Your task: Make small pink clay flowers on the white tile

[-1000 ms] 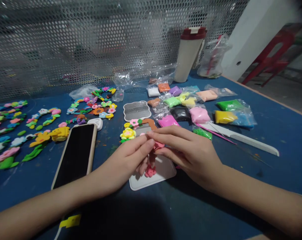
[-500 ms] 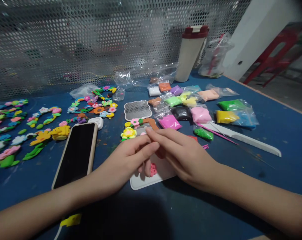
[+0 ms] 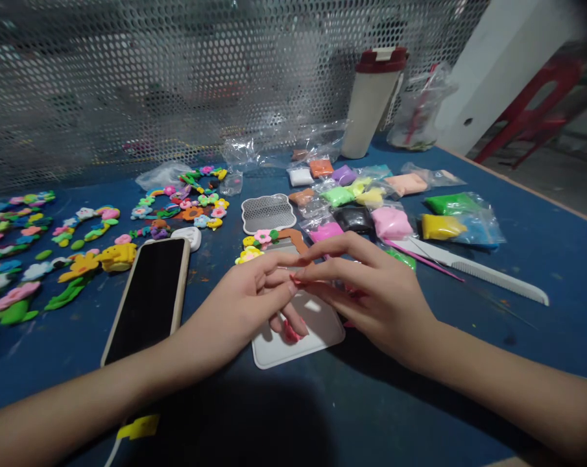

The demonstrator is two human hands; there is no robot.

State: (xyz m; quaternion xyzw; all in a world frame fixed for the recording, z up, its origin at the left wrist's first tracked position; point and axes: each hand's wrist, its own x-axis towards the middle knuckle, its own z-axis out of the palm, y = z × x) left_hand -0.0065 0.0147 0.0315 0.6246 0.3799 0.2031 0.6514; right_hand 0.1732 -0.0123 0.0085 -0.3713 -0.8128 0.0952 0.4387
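My left hand [image 3: 254,298] and my right hand [image 3: 371,285] meet at the fingertips over a white board [image 3: 317,324]. A small bit of red clay [image 3: 296,279] shows between them, pinched by the left thumb and fingers and by the right fingertips. Its shape is mostly hidden. Below the left fingers, a pinkish-red clay flower [image 3: 291,333] lies on the board, partly covered. Just beyond the hands is a small mirror [image 3: 268,215] with a scalloped edge. In front of it, a yellow flower [image 3: 248,254] and a brown clay strip [image 3: 293,239] trim another piece, partly hidden by my hands.
A phone [image 3: 147,301] lies left, near several colourful clay pieces [image 3: 83,266]. Bagged clay [image 3: 354,220], a white comb [image 3: 492,279] and a thin pink tool [image 3: 424,261] lie right. A tumbler [image 3: 371,107] stands behind, before a perforated metal panel [image 3: 176,84].
My right hand has lifted slightly and spread its fingers, uncovering more of the board's right side. Red clay now shows between the fingertips. The left fingers have shifted over the flower.
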